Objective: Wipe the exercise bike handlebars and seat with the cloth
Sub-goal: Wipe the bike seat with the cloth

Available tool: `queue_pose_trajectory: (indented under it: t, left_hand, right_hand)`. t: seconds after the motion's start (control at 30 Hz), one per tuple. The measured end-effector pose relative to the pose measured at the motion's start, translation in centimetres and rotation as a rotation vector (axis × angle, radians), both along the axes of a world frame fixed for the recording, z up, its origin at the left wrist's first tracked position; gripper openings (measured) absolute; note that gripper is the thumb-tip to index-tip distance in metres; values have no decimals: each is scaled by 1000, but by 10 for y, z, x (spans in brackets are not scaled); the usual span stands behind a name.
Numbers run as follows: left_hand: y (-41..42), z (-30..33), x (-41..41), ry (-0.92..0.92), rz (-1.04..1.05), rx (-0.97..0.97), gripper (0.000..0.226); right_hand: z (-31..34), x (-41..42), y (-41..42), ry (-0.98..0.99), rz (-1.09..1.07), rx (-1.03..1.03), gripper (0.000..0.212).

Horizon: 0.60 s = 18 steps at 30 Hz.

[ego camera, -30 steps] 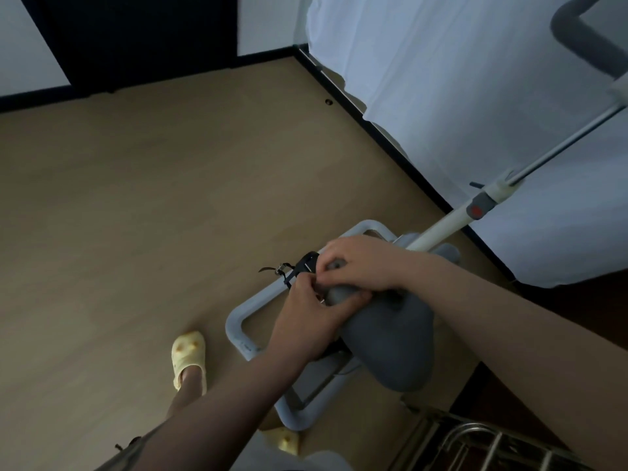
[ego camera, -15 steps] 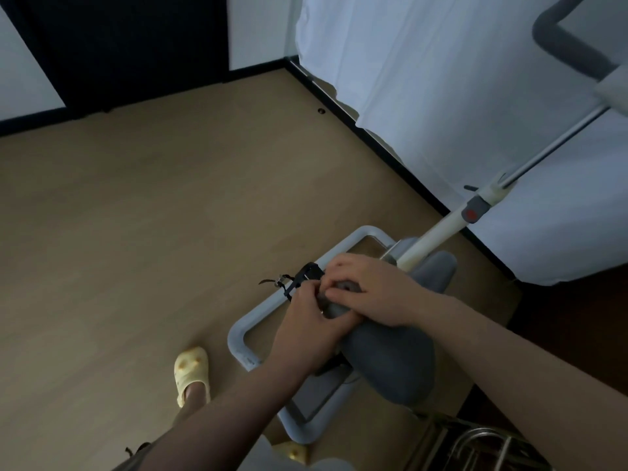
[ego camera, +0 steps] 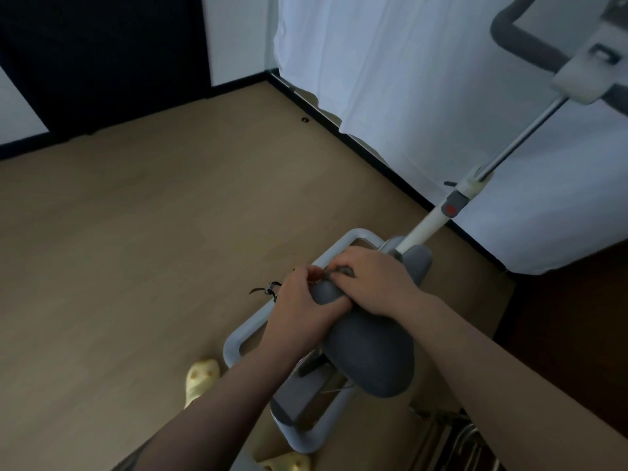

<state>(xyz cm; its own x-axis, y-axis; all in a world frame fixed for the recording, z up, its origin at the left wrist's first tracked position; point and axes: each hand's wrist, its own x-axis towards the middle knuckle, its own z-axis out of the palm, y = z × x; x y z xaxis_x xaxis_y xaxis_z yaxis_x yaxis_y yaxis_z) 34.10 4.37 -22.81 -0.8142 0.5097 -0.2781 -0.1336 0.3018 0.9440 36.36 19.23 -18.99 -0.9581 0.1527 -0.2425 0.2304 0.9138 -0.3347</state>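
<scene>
Grey seat [ego camera: 370, 355] nose: left hand [ego camera: 299, 311] gripping beneath, right hand [ego camera: 370, 283] curling over; cloth not discernible. Working backward with overlapping strokes seems best.

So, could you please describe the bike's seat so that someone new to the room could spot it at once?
Start from the white curtain along the wall, then follow the pale sloping post down to the floor frame. The seat is the dark grey padded saddle above that frame, with both hands at its narrow nose. It is the only rounded, cushioned shape among pale tubes.
</scene>
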Motion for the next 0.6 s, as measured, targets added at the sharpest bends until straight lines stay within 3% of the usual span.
queue_pose_trajectory:
  t: [0.1, 0.2, 0.33, 0.47, 0.6]
  left_hand:
    - [-6, 0, -7, 14, -67, -11, 53]
    - [-9, 2, -17, 9, -199, -34, 53]
    - [-6, -3, -30, -6, -218, 5, 43]
    - [-2, -12, -37, -26, -357, -23, 44]
    - [-2, -13, -40, -75, -406, 25, 43]
  right_hand:
    - [0, 3, 5, 12, 6, -83, 23]
    - [2, -1, 12, -32, -32, 53, 24]
    - [3, 0, 7, -35, 30, -68, 20]
    - [1, -4, 29, -79, -10, 148, 26]
    - [-2, -2, 13, -57, 43, 79, 28]
